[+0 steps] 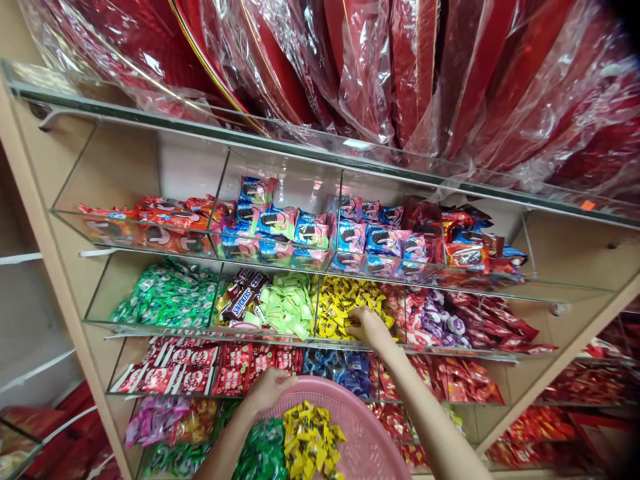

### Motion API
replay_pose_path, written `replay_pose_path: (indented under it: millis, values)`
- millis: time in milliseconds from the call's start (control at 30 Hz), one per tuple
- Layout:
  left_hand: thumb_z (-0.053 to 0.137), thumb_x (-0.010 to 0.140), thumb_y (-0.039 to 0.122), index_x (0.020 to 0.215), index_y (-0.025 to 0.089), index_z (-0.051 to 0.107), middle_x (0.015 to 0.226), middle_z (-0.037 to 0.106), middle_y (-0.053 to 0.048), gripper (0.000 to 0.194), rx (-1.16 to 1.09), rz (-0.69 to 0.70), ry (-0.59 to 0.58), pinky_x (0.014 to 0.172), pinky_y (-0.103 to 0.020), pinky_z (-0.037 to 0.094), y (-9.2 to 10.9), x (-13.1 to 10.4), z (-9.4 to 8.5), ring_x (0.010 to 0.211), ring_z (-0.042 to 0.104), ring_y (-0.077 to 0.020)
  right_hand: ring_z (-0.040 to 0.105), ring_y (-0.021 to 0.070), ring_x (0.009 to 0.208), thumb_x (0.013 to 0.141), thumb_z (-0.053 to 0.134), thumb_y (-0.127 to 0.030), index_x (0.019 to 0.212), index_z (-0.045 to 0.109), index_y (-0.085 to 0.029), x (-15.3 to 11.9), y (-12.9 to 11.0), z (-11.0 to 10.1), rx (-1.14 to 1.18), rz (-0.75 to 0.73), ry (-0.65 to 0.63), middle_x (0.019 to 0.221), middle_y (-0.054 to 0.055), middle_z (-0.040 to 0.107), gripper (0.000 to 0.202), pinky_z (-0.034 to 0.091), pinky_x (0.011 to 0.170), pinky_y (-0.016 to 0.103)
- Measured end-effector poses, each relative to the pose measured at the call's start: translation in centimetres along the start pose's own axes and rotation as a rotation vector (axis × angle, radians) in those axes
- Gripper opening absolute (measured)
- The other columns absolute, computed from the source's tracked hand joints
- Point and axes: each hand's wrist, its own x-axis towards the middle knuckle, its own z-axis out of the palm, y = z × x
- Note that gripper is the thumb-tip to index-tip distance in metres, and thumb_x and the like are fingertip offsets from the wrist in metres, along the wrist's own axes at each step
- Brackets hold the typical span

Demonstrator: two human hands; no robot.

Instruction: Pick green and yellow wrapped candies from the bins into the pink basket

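My left hand (pixel 273 387) is closed on the rim of a pink plastic basket (pixel 367 420) at the bottom of the view. In the basket, green-wrapped candies (pixel 263 450) lie to the left of a heap of yellow-wrapped candies (pixel 313 440). My right hand (pixel 369 327) reaches over the front of a glass shelf compartment filled with yellow-wrapped candies (pixel 340 300). Its fingers are curled among these candies, with the fingertips partly hidden; how many they pinch is not visible.
Left of the yellow candies are pale green packets (pixel 287 303), Snickers bars (pixel 245 300) and green candies (pixel 167 293); purple candies (pixel 443 320) lie to the right. Blue cookie packs (pixel 275 223) fill the tier above. A glass shelf edge (pixel 300 143) crosses below red plastic-wrapped items (pixel 370 67).
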Motion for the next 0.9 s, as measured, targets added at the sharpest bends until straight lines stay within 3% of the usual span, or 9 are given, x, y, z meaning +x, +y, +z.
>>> replay_pose_path:
  millis: [200,367,733,900]
  values:
    - [0.04,0.068,0.068,0.06,0.015,0.051,0.054,0.04,0.004,0.054,-0.031,0.008,-0.007,0.054,-0.021,0.024,0.0,0.0,0.0,0.054,0.033,-0.0097,0.055,0.0172,0.08,0.07,0.057,-0.026,0.093,0.065,-0.019,0.0,-0.5,0.1,-0.1,0.054,0.013,0.088,0.007,0.057,0.025,0.038,0.067,0.024]
    - [0.04,0.07,0.065,0.058,0.016,0.048,0.053,0.035,0.005,0.052,-0.044,0.023,-0.026,0.052,-0.02,0.023,0.2,0.0,0.0,0.053,0.03,-0.0087,0.056,0.0158,0.08,0.071,0.055,-0.021,0.093,0.066,-0.022,-0.2,-0.1,0.5,-0.038,0.065,0.053,0.089,0.005,0.059,0.024,0.039,0.068,0.023]
    - [0.041,0.067,0.068,0.064,0.015,0.056,0.056,0.047,0.003,0.055,-0.013,-0.033,-0.006,0.054,-0.021,0.026,0.4,-0.2,-0.2,0.055,0.037,-0.0108,0.056,0.0175,0.08,0.078,0.048,-0.032,0.082,0.067,-0.017,-1.2,0.7,1.1,0.278,0.045,0.278,0.084,0.007,0.062,0.025,0.041,0.073,0.028]
    - [0.041,0.067,0.066,0.066,0.015,0.059,0.057,0.05,0.002,0.054,-0.006,-0.034,-0.003,0.055,-0.022,0.027,0.6,-0.3,-0.2,0.058,0.04,-0.0122,0.052,0.0153,0.067,0.078,0.048,-0.042,0.08,0.063,-0.015,-2.1,0.4,0.5,0.405,0.022,0.378,0.082,0.007,0.061,0.031,0.041,0.064,0.028]
